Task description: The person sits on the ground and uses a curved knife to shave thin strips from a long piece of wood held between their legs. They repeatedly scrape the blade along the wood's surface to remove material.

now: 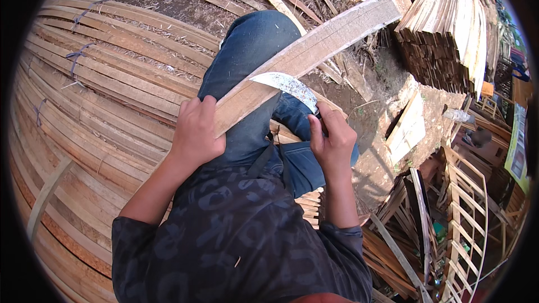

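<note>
Our left hand gripped the near end of a bamboo slat across our knee; our right hand clenched a curved knife against its edge, seemingly mid-shaving, needing a steady stroke.

A long flat wooden slat slants across the lap, the left hand at its near end. A curved steel blade lies on it, its handle in the right hand. Bundled bent wooden strips lie left; stacked cut wooden slats lie far right.
</note>
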{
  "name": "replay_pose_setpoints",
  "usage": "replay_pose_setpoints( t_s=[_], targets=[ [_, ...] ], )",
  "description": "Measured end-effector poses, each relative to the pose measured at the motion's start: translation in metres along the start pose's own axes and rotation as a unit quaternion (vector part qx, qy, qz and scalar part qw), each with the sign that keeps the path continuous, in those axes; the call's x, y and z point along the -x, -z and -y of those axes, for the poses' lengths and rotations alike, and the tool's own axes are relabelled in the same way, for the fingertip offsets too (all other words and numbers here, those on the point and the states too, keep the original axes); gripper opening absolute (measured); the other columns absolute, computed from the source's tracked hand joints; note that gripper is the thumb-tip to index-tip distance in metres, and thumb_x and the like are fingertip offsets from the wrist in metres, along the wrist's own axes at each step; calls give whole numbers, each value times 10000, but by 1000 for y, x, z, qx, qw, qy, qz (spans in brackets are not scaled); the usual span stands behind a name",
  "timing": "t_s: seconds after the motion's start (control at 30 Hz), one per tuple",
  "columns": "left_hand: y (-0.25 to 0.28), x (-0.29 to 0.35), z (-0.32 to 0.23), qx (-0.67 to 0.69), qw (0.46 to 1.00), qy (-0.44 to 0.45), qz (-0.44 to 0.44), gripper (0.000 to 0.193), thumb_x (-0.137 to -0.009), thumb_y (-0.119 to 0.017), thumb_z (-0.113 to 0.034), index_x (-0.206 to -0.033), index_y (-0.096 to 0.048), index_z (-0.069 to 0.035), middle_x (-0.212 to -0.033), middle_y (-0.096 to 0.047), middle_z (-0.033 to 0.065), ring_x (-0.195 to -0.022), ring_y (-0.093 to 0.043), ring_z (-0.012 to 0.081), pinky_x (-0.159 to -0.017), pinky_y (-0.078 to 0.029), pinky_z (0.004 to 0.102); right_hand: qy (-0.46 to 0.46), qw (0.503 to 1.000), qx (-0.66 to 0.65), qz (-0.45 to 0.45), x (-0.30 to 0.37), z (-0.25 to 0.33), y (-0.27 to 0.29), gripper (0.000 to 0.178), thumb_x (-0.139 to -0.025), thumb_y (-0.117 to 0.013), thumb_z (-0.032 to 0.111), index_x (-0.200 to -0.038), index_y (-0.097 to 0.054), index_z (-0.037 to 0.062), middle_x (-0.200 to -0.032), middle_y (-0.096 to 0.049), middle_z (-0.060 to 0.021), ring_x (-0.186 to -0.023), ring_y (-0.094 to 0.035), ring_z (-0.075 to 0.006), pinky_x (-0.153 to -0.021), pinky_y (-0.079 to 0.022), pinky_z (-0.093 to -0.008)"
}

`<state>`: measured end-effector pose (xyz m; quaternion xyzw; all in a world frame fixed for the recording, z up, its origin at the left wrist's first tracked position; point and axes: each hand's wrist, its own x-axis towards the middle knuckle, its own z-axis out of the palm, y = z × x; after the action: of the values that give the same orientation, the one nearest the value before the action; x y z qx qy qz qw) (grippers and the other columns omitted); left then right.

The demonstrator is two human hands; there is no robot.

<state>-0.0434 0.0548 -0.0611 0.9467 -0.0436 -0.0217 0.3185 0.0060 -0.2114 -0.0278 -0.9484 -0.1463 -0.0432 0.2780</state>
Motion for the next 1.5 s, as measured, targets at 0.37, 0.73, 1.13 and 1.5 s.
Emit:
replay_pose_setpoints(
  t_s=[0.37,0.73,1.13,1.5],
  targets=[
    [-5,-2,-2,45,999,-7,-1,322,-618,-589,-16,-914,-460,-13,-795,-494,191,-792,-491,393,-723,-372,443,100,986,132,0,-25,-26,32,306,-753,-797,198,-1038,-694,149,-645,-511,-31,-523,-539,-191,-473,-432,-332],
    [-3,-8,-5,52,998,-18,-5,298,-634,-585,-10,-904,-459,-20,-752,-494,176,-765,-495,375,-718,-365,433,70,983,163,-46,-35,-42,48,235,-796,-770,158,-1011,-683,121,-674,-602,-34,-561,-617,-174,-512,-467,-312],
    [-3,-5,-2,4,1000,-13,7,430,-591,-671,-54,-971,-474,-17,-768,-566,142,-792,-527,326,-761,-383,413,3,995,98,-32,-1,-20,21,266,-863,-716,117,-1103,-648,24,-740,-617,-112,-563,-612,-233,-518,-483,-338],
    [-6,-7,-5,2,1000,-20,-5,381,-604,-636,-39,-943,-465,-15,-735,-545,141,-785,-520,336,-762,-378,422,-203,946,-211,138,5,-31,17,183,-977,-570,163,-1052,-616,2,-682,-544,-46,-564,-500,-121,-545,-426,-284]
  ],
)
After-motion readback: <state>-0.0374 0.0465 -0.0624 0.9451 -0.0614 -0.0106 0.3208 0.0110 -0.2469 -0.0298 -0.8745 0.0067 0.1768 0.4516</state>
